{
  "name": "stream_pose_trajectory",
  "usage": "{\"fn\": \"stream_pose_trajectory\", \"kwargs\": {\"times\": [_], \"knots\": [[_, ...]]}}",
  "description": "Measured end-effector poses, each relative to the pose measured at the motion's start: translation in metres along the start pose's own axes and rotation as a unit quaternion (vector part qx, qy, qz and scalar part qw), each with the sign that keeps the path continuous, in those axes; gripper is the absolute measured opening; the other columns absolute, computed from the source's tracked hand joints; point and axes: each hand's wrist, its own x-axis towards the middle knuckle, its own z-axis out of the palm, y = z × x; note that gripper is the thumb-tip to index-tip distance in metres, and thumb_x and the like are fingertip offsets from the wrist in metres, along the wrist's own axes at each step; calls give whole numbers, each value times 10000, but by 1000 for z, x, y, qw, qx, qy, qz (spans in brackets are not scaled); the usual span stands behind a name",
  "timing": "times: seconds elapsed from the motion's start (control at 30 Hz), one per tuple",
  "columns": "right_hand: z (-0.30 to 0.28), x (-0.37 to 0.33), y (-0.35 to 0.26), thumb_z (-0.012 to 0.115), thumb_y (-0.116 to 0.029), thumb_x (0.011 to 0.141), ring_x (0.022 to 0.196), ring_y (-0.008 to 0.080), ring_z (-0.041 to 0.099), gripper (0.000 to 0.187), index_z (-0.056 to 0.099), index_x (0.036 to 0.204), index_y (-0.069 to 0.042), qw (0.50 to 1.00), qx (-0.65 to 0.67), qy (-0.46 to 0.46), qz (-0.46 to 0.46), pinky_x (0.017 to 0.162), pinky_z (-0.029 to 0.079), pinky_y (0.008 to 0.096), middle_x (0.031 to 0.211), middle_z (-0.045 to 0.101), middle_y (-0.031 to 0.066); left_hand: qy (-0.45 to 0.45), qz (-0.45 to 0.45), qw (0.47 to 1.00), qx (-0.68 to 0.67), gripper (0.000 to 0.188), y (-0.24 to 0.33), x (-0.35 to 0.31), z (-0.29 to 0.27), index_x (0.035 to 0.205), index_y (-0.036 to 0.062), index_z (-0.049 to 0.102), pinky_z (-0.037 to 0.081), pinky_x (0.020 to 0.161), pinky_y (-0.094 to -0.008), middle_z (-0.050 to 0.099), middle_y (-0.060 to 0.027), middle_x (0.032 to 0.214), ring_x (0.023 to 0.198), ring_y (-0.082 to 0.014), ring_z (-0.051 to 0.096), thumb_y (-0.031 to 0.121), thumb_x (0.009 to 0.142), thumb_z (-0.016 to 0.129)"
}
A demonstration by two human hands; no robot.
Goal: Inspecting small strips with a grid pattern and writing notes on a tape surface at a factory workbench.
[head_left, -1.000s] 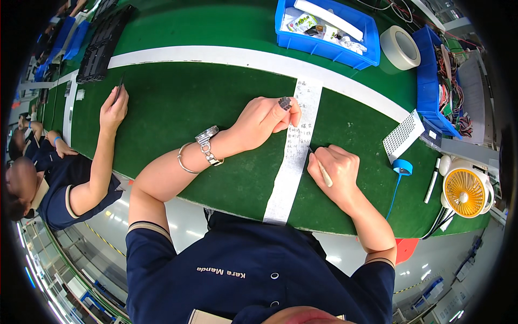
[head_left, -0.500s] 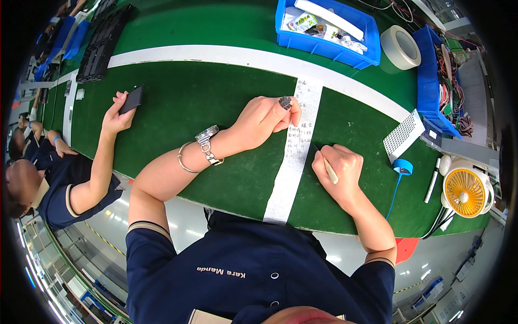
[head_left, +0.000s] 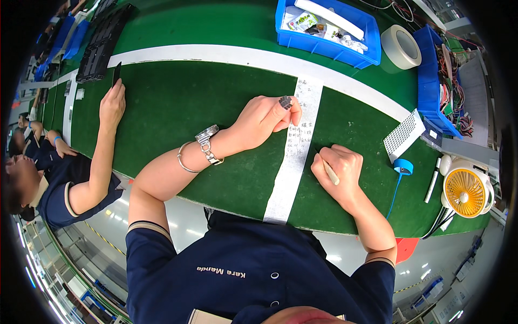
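My left hand (head_left: 263, 120) is closed in a pinch above the far part of a white strip (head_left: 280, 195) covered with handwriting. At its fingertips is a small dark piece with a grid pattern (head_left: 285, 102). Just right of the strip, my right hand (head_left: 342, 168) grips a pen with a pale barrel (head_left: 331, 173). The pen's dark tip points toward the strip; I cannot tell whether it touches anything. A metal watch (head_left: 207, 141) and a bangle (head_left: 186, 159) are on my left wrist.
At left, a co-worker's hand (head_left: 112, 105) holds a dark flat object (head_left: 116, 74). Blue bins (head_left: 329, 47) (head_left: 426, 70), a tape roll (head_left: 400, 47), a perforated white sheet (head_left: 403, 136), a blue wrist strap (head_left: 402, 166), a marker (head_left: 433, 181) and a small fan (head_left: 465, 193) stand around the green table (head_left: 216, 89).
The co-worker's hand has turned the dark flat object edge-on and moved it slightly up and left. My own hands have barely moved.
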Motion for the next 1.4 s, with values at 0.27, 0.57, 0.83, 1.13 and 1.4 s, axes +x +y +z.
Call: {"fn": "stream_pose_trajectory", "kwargs": {"times": [0.27,0.57,0.83,1.13,1.4], "knots": [[-1,1,-1,659,-46,680,413,241,470,293,419,516,-83,1000,-1,-5,-2,392,373,368,436,421,78,4,-3,1000,-4,710,2,0,1,824,33,587,350,548,-283,407,-2,559,527,-106,404,571,1069,193],[-6,2,-6,658,-74,701,447,255,496,242,474,545,-64,1000,0,-25,-4,429,404,398,475,460,99,19,-13,1000,-14,606,9,0,3,847,36,612,385,539,-302,448,-12,544,515,-128,443,456,1090,250],[-3,2,-9,643,-62,696,430,258,472,264,444,524,-57,1000,-11,-24,2,415,378,394,464,435,105,28,6,999,31,611,7,-2,1,811,82,637,423,564,-360,497,-30,543,512,-206,517,459,1087,243],[-4,4,-11,637,-51,682,417,258,462,259,446,508,-55,1000,-19,-25,-1,406,372,390,452,428,107,23,6,998,62,545,5,-2,3,812,84,646,427,586,-390,500,-54,562,540,-240,528,381,1083,279],[0,3,-13,640,-42,674,418,255,463,266,436,504,-65,999,-30,-10,-18,403,368,386,449,433,100,24,14,998,48,550,5,-3,3,829,90,614,392,557,-359,429,-35,554,517,-201,460,433,1085,269]]}}
